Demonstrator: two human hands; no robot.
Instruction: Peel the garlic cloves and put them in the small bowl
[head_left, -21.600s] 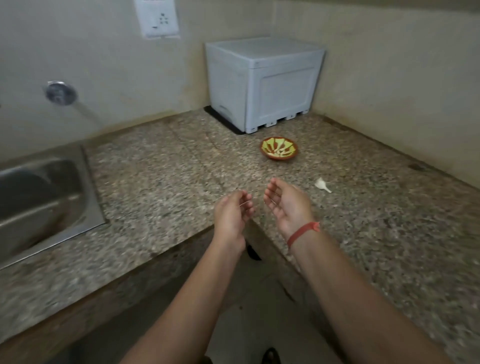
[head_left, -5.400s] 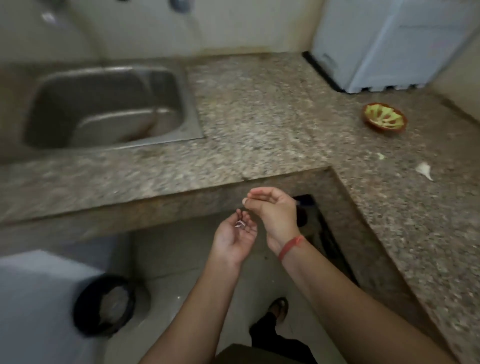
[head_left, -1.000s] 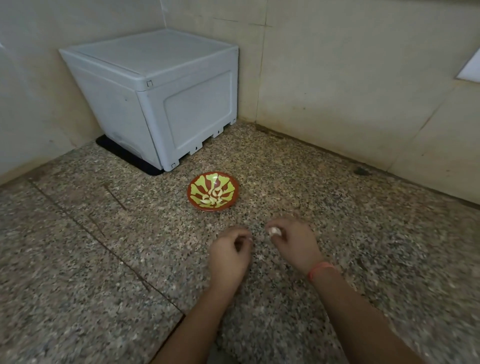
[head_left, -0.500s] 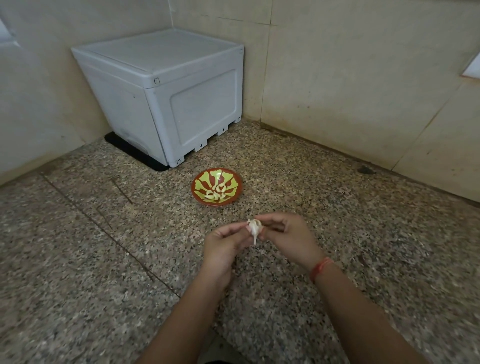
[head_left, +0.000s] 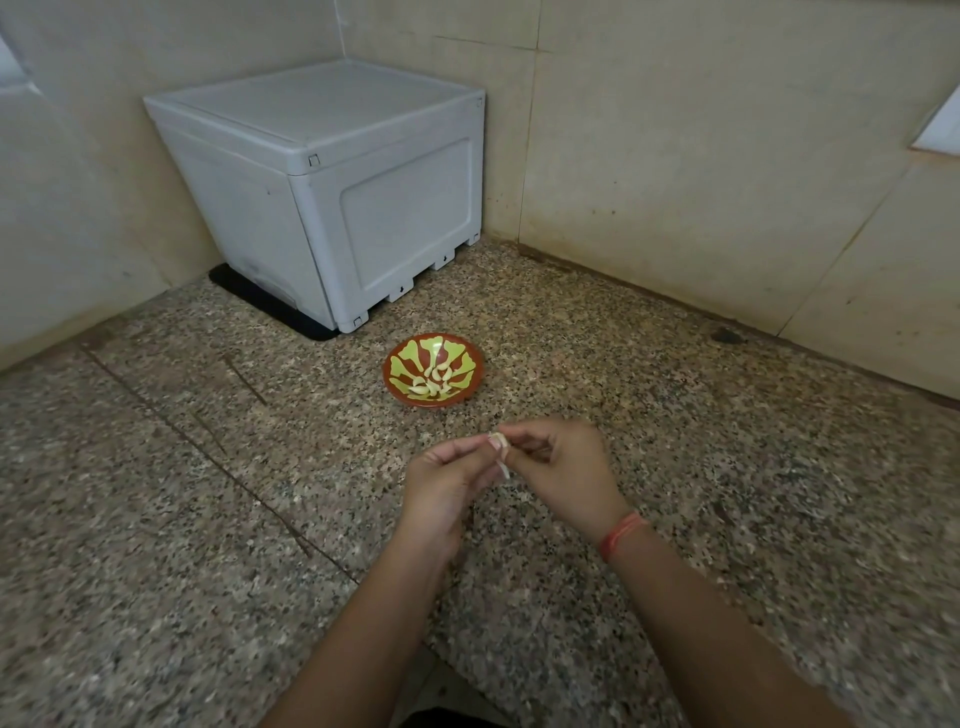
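Note:
A small red-brown bowl (head_left: 402, 392) with a green pattern sits on the granite counter and holds several peeled garlic cloves (head_left: 435, 382). Just in front of it, above the counter, my left hand (head_left: 441, 483) and my right hand (head_left: 563, 470) meet fingertip to fingertip. Between them they pinch one pale garlic clove (head_left: 500, 442), and a thin strip of skin hangs down from it. A red thread band circles my right wrist.
A grey-white plastic box (head_left: 332, 187) stands in the back corner on a black mat, behind the bowl. Tiled walls close the counter at the back and right. The counter's inner front edge (head_left: 426, 644) runs below my forearms.
My hands have come together on the clove, which the right hand alone held a second ago. They have lifted slightly and a strip of skin now dangles.

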